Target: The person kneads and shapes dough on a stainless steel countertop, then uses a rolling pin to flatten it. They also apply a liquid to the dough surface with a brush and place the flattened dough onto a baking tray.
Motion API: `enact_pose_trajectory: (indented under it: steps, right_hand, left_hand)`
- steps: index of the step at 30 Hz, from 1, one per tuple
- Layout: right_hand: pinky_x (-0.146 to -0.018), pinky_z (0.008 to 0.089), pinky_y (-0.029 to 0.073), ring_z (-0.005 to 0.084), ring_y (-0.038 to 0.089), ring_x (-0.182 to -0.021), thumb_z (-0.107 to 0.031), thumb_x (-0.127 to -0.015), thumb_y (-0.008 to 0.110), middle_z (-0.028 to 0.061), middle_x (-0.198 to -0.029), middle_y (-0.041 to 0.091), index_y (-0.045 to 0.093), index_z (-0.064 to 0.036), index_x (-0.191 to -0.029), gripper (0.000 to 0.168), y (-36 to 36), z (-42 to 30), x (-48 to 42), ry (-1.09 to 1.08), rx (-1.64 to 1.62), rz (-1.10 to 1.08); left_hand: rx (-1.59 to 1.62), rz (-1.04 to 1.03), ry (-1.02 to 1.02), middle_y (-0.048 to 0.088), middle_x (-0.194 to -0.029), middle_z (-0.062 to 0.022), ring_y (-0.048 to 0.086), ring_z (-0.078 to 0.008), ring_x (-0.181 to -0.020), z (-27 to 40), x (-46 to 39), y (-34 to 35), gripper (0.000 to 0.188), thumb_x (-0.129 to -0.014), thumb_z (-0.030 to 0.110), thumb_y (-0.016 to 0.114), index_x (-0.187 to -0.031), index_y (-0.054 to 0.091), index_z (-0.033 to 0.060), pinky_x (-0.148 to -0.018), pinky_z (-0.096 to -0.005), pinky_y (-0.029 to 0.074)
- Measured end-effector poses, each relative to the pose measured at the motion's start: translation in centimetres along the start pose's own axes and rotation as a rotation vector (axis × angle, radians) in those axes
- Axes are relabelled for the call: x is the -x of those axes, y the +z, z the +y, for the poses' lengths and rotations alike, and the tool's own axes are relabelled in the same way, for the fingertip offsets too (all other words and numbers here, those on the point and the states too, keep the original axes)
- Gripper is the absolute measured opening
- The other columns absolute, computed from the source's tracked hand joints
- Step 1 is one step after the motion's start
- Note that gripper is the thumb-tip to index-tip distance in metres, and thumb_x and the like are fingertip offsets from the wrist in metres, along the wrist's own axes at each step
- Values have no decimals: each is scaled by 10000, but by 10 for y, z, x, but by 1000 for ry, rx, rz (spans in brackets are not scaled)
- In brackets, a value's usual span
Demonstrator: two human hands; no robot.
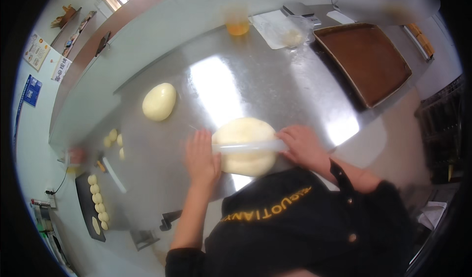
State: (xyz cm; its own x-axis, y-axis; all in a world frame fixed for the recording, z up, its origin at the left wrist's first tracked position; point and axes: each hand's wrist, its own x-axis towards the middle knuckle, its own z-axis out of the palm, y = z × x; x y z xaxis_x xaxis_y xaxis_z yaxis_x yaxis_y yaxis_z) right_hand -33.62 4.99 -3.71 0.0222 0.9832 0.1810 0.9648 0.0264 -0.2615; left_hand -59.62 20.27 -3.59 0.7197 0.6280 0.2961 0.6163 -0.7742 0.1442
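A pale flattened round of dough [245, 129] lies on the steel worktop close to my body. Across its middle runs a whitish rolling pin [250, 147]. My left hand [202, 157] lies over the pin's left end, its fingers stretched forward and slightly blurred. At the other end, my right hand [304, 146] is curled around the pin, thumb toward the dough. Both hands sit just beside the dough's edges. Farther off to the left rests a smooth, rounded lump of dough [159, 102].
A large brown baking tray [368, 63] stands at the right. Along the back are a container of amber liquid [238, 28], white paper [271, 29] and a scale [298, 9]. Leftward lie small dough pieces [113, 135], a white rod [115, 175] and a dark tray [84, 199] with several dough balls.
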Motion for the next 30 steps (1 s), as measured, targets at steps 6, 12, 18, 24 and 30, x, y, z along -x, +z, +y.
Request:
enact_pose_trajectory:
  steps: [6, 12, 18, 24, 30]
  right_hand:
    - [-940, 434, 320, 262, 487, -1054, -299, -808, 558, 97, -1066, 556, 555, -95, -1113, 367, 32, 11, -27, 128, 111, 155]
    - [-864, 423, 358, 282, 520, -872, -223, -814, 529, 84, -828, 579, 615, -99, -875, 163, 42, 61, -110, 208, 58, 346]
    - [-932, 437, 347, 301, 481, -1088, -230, -823, 500, 124, -1077, 580, 604, -87, -1030, 272, 46, 65, -112, 121, 119, 328]
    - [-1033, 478, 258, 297, 381, -1238, -293, -869, 459, 123, -1248, 510, 545, -90, -1180, 381, 54, 43, -89, 234, 97, 157]
    - [-1052, 468, 238, 297, 329, -1281, -334, -867, 474, 127, -1286, 479, 516, -89, -1213, 426, 50, 85, -177, 266, 204, 256]
  left_hand:
    - [71, 14, -53, 345, -1396, -166, 289, -329, -1308, -16, -22, 53, 547, -868, 251, 420, -1349, 327, 8, -1066, -502, 194]
    - [-7, -43, -169, 397, -1353, -183, 320, -332, -1287, -45, -105, 80, 533, -869, 297, 464, -1317, 383, 20, -1050, -535, 206]
    - [-10, -103, -167, 427, -1341, -152, 352, -319, -1273, -59, -102, 85, 482, -893, 270, 389, -1309, 401, 28, -1050, -530, 188]
    - [7, -42, -150, 432, -1335, -153, 346, -309, -1280, -42, -82, 70, 455, -894, 243, 374, -1294, 417, 31, -1053, -534, 173]
    - [-223, 194, -211, 401, -1361, -154, 296, -295, -1313, -71, -156, 85, 473, -908, 298, 383, -1308, 405, 47, -1072, -523, 128]
